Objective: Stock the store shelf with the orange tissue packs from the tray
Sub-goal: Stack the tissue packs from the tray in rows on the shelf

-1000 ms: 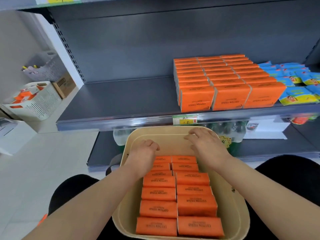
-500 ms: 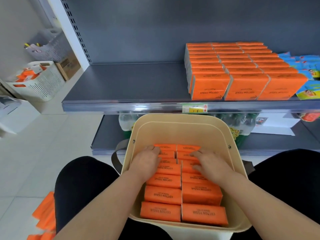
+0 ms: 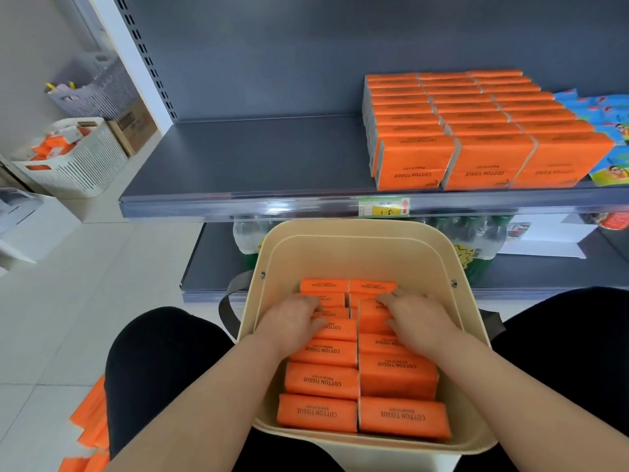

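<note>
Tissue packs [image 3: 323,383]: probably light, soft and slick-wrapped; best pinched across the long sides.
Left hand [image 3: 292,321]: centre frame, fingers curled over packs.
Right hand [image 3: 417,318]: likewise, inside tray [image 3: 354,260].

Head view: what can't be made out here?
Only the head view is available.
Grip: the left hand and right hand cover the tray packs under them, so it is unclear whether the fingers hold any.
Layers: the top packs hide how deep the tray is filled.
Blue packs: cut off by the right edge.
Bottles: mostly hidden by the shelf lip and the tray.
Price tag: print too small to read.
</note>
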{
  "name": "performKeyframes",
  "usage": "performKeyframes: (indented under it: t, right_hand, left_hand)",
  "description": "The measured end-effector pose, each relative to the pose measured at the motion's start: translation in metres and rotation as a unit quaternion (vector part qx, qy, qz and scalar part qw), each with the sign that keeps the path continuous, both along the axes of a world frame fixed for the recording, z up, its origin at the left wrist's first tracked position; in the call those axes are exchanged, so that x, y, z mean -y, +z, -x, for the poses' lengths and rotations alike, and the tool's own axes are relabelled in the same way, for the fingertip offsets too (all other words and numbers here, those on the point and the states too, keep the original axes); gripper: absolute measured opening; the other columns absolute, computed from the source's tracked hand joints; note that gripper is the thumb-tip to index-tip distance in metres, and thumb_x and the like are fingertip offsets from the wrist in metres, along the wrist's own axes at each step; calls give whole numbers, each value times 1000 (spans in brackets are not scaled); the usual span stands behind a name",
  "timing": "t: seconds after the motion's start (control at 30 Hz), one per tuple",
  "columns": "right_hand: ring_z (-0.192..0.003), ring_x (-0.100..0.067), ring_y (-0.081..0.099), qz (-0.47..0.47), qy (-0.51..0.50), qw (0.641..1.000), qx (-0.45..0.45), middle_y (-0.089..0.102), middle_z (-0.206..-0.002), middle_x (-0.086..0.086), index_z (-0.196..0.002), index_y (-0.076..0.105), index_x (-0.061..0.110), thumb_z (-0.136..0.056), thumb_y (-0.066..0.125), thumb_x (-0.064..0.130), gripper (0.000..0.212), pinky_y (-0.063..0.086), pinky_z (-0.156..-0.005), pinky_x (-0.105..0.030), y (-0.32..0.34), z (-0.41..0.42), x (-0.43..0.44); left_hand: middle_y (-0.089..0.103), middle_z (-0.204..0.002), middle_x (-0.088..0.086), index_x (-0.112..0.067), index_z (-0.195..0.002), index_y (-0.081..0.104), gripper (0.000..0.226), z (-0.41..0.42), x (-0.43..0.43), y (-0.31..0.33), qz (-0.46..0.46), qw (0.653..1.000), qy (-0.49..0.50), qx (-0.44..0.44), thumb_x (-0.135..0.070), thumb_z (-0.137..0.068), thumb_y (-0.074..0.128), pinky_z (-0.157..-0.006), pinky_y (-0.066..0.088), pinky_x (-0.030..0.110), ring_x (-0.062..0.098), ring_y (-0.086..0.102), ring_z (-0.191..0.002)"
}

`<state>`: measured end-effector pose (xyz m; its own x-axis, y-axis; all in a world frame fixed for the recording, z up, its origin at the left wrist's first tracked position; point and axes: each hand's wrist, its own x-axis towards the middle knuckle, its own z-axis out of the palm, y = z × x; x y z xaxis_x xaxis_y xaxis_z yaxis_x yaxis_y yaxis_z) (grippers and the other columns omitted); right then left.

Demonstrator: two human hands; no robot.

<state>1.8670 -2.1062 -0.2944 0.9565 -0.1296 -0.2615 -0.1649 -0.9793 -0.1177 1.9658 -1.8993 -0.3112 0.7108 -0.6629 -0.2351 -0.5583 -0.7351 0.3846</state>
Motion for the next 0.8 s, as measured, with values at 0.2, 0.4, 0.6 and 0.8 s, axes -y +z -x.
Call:
performKeyframes:
  t: [0.2,0.4,0.6,0.8]
  right_hand:
    - [-125,-18,42,-3,-13,997,78,47,-134,6,-140,37,31,-94,51,32,48,31,-101,-36,25,9,-1]
    - [-122,-17,43,-30,-28,995,92,47,-132,6,-138,38,31,-93,52,31,47,36,-100,-33,27,16,-2]
    - [-117,-20,47,22,-31,990,137,52,-126,3,-133,46,28,-94,51,32,39,37,-95,-36,33,15,-1]
    - [-108,-25,55,45,-55,981,181,61,-115,-1,-122,58,25,-86,64,25,36,42,-90,-40,41,13,4]
  left_hand:
    - [56,-127,-1,-24,-130,52,48,-1,-2,-1,-33,998,-30,-40,-46,-88,60,-97,44,34,17,52,-115]
    - [53,-135,1,-22,-136,47,43,0,-2,-3,-29,999,-33,-28,-36,-95,51,-103,41,34,19,50,-121]
    - [52,-129,4,-17,-131,46,34,1,0,-2,-29,997,-34,59,-24,-98,46,-95,41,32,22,49,-115]
    - [55,-117,1,-17,-123,48,25,-1,-1,13,77,992,47,85,-22,-99,43,-90,42,32,20,48,-109]
